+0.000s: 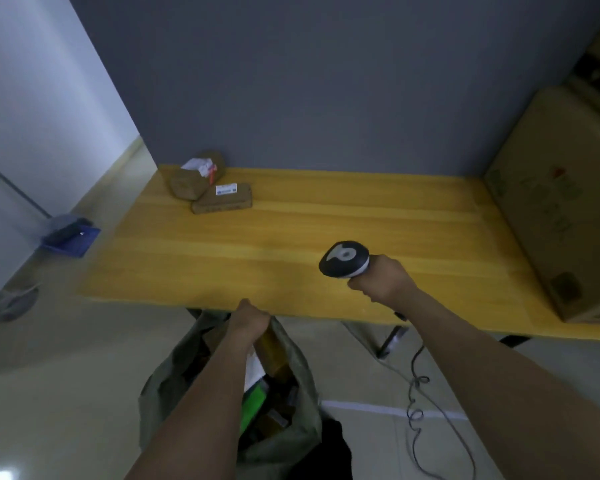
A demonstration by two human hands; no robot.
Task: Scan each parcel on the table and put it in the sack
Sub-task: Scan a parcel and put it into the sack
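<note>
Flat cardboard parcel touches lumpy parcel at eleven o'clock on wooden table; right hand grasps rounded scanner; left hand at crinkled sack, grip unclear.

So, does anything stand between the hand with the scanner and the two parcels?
Nothing visible: only tabletop lies between the right hand, gripping the scanner, and the flat parcel and bulky parcel.

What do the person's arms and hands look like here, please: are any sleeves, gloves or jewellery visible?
The left forearm and right forearm are bare to the picture's bottom edge, so no sleeve shows. The left hand and right hand are ungloved. No watch, band or ring is visible, though the picture is dim and somewhat blurred.
</note>
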